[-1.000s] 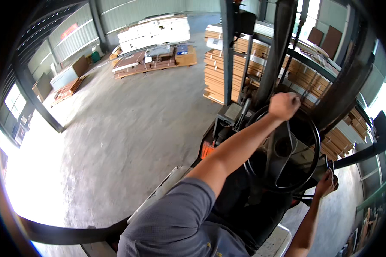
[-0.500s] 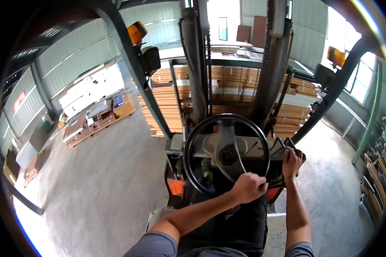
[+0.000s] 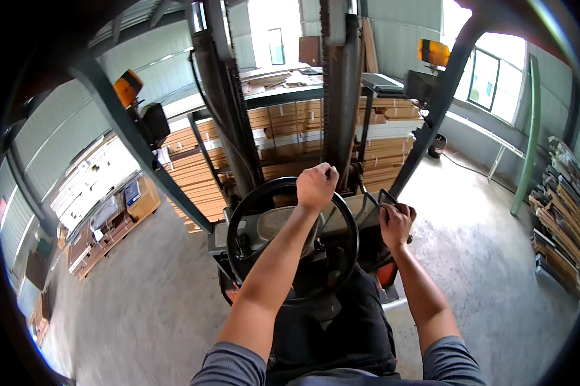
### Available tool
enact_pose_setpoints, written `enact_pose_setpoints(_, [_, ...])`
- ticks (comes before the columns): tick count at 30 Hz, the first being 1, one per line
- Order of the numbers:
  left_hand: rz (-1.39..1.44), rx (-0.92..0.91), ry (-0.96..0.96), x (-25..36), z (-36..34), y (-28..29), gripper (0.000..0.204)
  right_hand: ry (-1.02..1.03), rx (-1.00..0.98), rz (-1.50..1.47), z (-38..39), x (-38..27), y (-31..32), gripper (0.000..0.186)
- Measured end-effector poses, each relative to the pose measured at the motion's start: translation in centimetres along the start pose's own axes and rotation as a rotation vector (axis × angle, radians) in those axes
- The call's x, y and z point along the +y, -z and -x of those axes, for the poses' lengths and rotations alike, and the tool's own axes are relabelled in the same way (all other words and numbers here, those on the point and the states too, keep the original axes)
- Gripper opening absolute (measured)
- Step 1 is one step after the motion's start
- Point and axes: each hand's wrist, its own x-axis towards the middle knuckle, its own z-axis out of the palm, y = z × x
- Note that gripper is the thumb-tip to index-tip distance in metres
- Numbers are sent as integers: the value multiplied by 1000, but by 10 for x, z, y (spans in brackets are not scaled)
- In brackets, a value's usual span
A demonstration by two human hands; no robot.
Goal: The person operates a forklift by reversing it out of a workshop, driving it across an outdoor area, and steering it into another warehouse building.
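A black steering wheel [image 3: 232, 241] stands before me on the forklift. My left hand [image 3: 317, 186] is closed in a fist at the top of its rim, slightly right of the middle; the exact grip is hidden under the fingers. To the right of the wheel, my right hand [image 3: 397, 224] curls over a black control lever [image 3: 385, 195] beside the dashboard. My left forearm crosses over the wheel and hides part of its hub. Ahead rises the forklift mast [image 3: 338, 96], with dark uprights and chains.
Behind the mast lies a tall stack of tan boards [image 3: 290, 122]. A pallet of wrapped panels and boxes [image 3: 106, 222] sits at left. Several long strips [image 3: 560, 225] lean along the right side, near a green post [image 3: 528, 135]. A dark bucket [image 3: 437, 146] stands by the wall.
My left hand has swung from the wheel's lower right up to its top. The right hand stays at the levers. The whole view has shifted, with mast and stack now further left.
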Motion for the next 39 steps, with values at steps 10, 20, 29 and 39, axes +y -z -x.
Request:
enact_pose_setpoints(10, [96, -311, -318, 84, 146, -12, 15, -12, 31, -37, -19, 42, -11, 16])
enact_pose_setpoints(20, [-34, -23, 65, -33, 138, 128, 18, 24, 37, -92, -44, 89, -14, 17])
enact_pose_setpoints(29, [-403, -240, 295, 6, 14, 33, 32, 48, -84, 7, 25, 59, 12, 21])
enact_pose_setpoints(39, [-103, 29, 14, 11, 54, 17, 25, 125, -105, 127, 48, 42, 25, 29])
